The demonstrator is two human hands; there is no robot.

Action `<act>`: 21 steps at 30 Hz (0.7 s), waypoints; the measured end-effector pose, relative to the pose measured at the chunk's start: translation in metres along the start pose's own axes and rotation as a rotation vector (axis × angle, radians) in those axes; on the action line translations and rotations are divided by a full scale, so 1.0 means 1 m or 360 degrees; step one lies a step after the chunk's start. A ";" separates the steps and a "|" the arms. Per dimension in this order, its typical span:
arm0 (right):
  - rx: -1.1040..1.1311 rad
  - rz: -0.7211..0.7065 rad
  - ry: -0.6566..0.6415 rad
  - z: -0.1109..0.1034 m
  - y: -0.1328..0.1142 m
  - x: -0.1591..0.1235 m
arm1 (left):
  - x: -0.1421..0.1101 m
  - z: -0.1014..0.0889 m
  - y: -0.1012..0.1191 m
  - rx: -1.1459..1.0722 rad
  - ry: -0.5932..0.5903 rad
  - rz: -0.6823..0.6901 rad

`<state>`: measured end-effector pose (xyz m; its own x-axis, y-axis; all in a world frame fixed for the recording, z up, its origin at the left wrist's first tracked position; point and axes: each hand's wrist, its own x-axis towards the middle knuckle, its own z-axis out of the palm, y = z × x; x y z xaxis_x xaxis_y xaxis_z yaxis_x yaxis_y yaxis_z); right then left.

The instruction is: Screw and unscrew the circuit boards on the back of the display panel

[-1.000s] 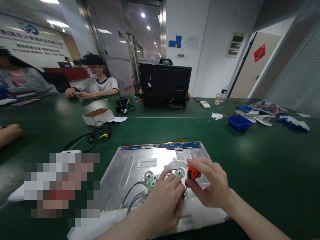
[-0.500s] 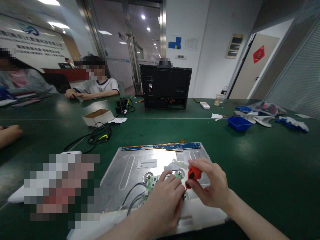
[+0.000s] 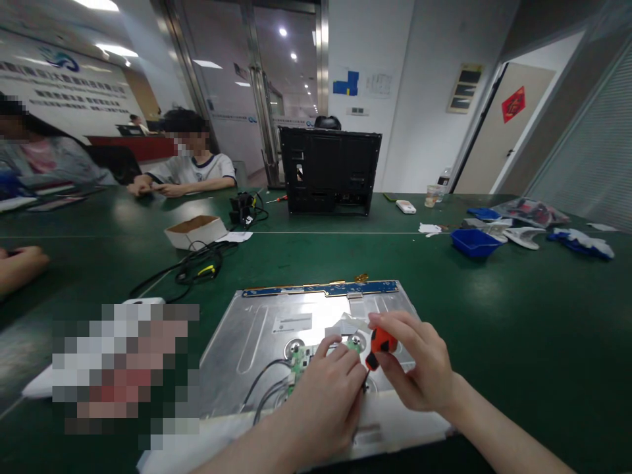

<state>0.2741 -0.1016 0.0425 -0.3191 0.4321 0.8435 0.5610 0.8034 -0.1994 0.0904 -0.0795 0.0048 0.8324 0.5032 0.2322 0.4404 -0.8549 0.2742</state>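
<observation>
My right hand [image 3: 417, 359] grips a screwdriver [image 3: 382, 341] with an orange and black handle, its thin dark shaft slanting down to the left. My left hand [image 3: 328, 382] rests over a green circuit board [image 3: 299, 359], fingers bent. Its index finger and thumb side close in by the screwdriver's tip; what they pinch is hidden. Under both hands lies a silvery metal display panel [image 3: 257, 329], with a blue circuit strip [image 3: 316, 289] along its far edge. Dark cables [image 3: 264, 378] run from the green board toward the near side.
A black monitor housing [image 3: 330, 171] stands upright beyond the panel. Left are a white open box [image 3: 195, 232], coiled black cables [image 3: 190, 270] and a blurred-out item [image 3: 123, 368]. A blue tray [image 3: 474, 243] and gloves [image 3: 582, 243] lie right. Another person's hand [image 3: 22, 266] shows at far left.
The orange handle has turned slightly within my right fingers. My left hand stays in place on the board; the whole view has shifted a little.
</observation>
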 end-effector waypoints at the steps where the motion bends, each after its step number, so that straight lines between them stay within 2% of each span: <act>1: -0.0012 0.0009 0.0020 0.001 0.000 0.000 | 0.000 0.000 0.000 0.0008 0.0005 0.0001; 7: -0.0011 0.0008 0.0111 0.007 0.004 -0.001 | -0.001 0.001 0.001 0.0001 0.0030 0.0007; 15: 0.0032 0.0029 -0.0045 0.000 0.001 0.003 | 0.000 -0.002 0.001 0.0026 -0.0001 0.0020; 21: -0.0005 0.0057 0.0039 0.004 0.001 0.001 | 0.000 -0.002 0.001 0.0026 -0.0017 0.0011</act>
<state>0.2714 -0.0991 0.0415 -0.2800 0.4506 0.8477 0.5743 0.7862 -0.2283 0.0906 -0.0801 0.0070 0.8390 0.4958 0.2240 0.4398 -0.8605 0.2573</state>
